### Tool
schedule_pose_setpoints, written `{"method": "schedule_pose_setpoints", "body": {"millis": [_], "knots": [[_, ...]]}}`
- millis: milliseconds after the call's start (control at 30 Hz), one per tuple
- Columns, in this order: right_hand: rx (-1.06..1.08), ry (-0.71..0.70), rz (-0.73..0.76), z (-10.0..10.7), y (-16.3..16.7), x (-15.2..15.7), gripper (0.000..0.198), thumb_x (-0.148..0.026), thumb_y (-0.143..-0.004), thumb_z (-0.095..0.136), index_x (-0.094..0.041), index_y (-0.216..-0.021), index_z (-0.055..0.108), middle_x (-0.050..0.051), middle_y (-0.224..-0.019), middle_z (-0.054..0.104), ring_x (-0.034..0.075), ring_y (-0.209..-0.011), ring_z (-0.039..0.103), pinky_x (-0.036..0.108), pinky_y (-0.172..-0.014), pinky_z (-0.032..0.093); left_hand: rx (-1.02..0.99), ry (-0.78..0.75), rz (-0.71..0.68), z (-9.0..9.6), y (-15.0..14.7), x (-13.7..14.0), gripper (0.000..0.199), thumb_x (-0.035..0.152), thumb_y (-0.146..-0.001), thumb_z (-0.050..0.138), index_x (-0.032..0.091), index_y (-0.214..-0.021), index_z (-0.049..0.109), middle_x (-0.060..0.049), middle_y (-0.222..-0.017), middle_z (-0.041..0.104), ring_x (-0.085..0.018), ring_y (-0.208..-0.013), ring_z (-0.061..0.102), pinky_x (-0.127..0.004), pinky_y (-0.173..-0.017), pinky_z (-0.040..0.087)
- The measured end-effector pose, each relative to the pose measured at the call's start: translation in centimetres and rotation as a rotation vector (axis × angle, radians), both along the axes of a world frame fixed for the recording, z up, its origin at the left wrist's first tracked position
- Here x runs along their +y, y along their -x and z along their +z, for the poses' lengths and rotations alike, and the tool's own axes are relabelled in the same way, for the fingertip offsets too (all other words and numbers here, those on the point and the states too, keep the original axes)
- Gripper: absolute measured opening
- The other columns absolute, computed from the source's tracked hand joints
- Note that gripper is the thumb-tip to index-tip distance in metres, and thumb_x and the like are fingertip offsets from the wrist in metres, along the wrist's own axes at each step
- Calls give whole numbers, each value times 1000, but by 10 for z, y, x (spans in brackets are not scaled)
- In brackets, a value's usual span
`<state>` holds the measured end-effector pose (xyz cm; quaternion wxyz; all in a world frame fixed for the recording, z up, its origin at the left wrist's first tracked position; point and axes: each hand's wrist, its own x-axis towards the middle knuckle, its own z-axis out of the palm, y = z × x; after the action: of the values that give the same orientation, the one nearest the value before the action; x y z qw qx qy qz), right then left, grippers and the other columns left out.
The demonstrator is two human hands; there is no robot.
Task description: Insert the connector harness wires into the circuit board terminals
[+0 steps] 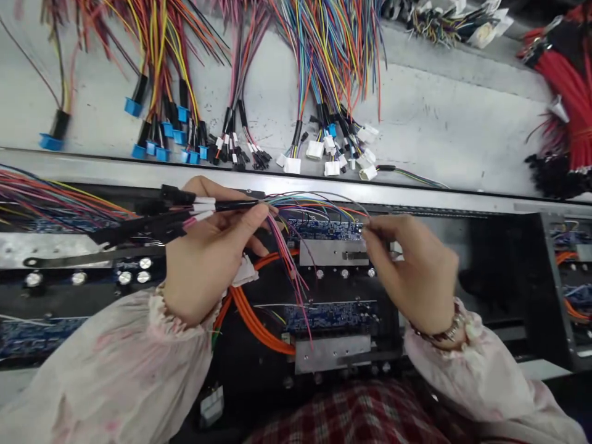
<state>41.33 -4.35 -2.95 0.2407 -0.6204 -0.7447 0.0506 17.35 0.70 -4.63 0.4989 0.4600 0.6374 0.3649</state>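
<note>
My left hand (213, 246) is closed round a wire harness (243, 205), thumb pressed on its black sleeve. Black connector ends with white labels stick out on its left side. Several pink wires (283, 253) of the harness droop below the thumb. Other thin coloured wires arch to the right. My right hand (407, 265) pinches a thin grey wire (342, 198) of this harness between thumb and fingertips. Under the arching wires lies a blue circuit board (324, 230) with a metal plate (333, 253) in front of it.
On the grey shelf (430, 117) behind lie wire bundles with blue connectors (161, 153) and others with white connectors (332, 168). Red cables (571, 105) hang at the far right. Thick orange cables (256, 327) run below my hands to a second board (330, 317).
</note>
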Motion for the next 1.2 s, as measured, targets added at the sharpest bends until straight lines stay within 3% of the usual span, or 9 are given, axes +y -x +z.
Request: {"method": "schedule_pose_setpoints", "body": {"millis": [167, 300, 400, 500, 633, 733, 800, 967, 1200], "knots": [[40, 72, 86, -18, 7, 12, 8, -21, -94, 55, -21, -98, 63, 2, -95, 75, 14, -86, 70, 24, -74, 52, -8, 36, 24, 8, -2, 0, 29, 44, -83, 74, 16, -89, 70, -5, -93, 73, -10, -52, 60, -24, -46, 43], [61, 86, 62, -20, 14, 16, 9, -20, -92, 56, -23, -97, 63, 0, -91, 75, 14, -80, 71, 25, -71, 54, 71, 22, 14, 13, -3, 1, 26, 43, -86, 71, 17, -80, 68, 0, -70, 69, -8, -50, 57, -21, -43, 40], [55, 128, 41, -16, 18, 18, 9, -22, -92, 55, -22, -97, 63, 0, -87, 74, 14, -76, 71, 25, -67, 53, -88, -36, 28, 13, -4, 1, 20, 33, -85, 73, 20, -83, 58, 2, -69, 69, -10, -47, 57, -23, -39, 38], [14, 186, 90, -14, 20, 18, 14, -23, -95, 51, -21, -98, 65, 3, -95, 74, 16, -87, 71, 27, -73, 53, -217, -121, 65, 14, -4, 1, 26, 26, -84, 74, 22, -83, 49, 2, -79, 72, -12, -49, 60, -24, -37, 38], [62, 121, 71, -15, 23, 17, 12, -21, -94, 54, -21, -99, 64, 3, -96, 74, 15, -89, 70, 27, -78, 54, -25, -79, 46, 17, -5, 0, 23, 31, -86, 73, 19, -74, 56, 0, -86, 73, -7, -46, 58, -21, -41, 43], [60, 109, 38, -18, 25, 17, 10, -22, -94, 55, -22, -99, 64, 1, -90, 74, 14, -79, 71, 26, -71, 54, 22, -16, 21, 17, -5, 1, 18, 36, -86, 72, 19, -81, 68, -3, -91, 74, -7, -48, 60, -22, -45, 48], [43, 135, 65, -21, 25, 18, 11, -22, -94, 55, -22, -96, 65, 2, -92, 75, 15, -82, 71, 27, -71, 54, 54, 16, 30, 17, -5, 2, 19, 38, -85, 72, 19, -83, 72, -4, -93, 75, -8, -49, 61, -22, -47, 50], [83, 141, 73, -23, 24, 21, 12, -21, -93, 56, -22, -94, 68, 2, -91, 75, 16, -85, 71, 28, -72, 55, 50, 39, -5, 16, -4, 3, 26, 39, -88, 68, 18, -73, 71, -4, -95, 75, -9, -55, 65, -21, -52, 54], [75, 167, 71, -26, 24, 25, 12, -17, -89, 59, -22, -92, 70, 0, -90, 76, 15, -82, 72, 26, -72, 55, 71, 12, 3, 12, -2, 1, 25, 42, -87, 71, 18, -87, 74, -5, -97, 76, -12, -58, 69, -21, -50, 53]]}}
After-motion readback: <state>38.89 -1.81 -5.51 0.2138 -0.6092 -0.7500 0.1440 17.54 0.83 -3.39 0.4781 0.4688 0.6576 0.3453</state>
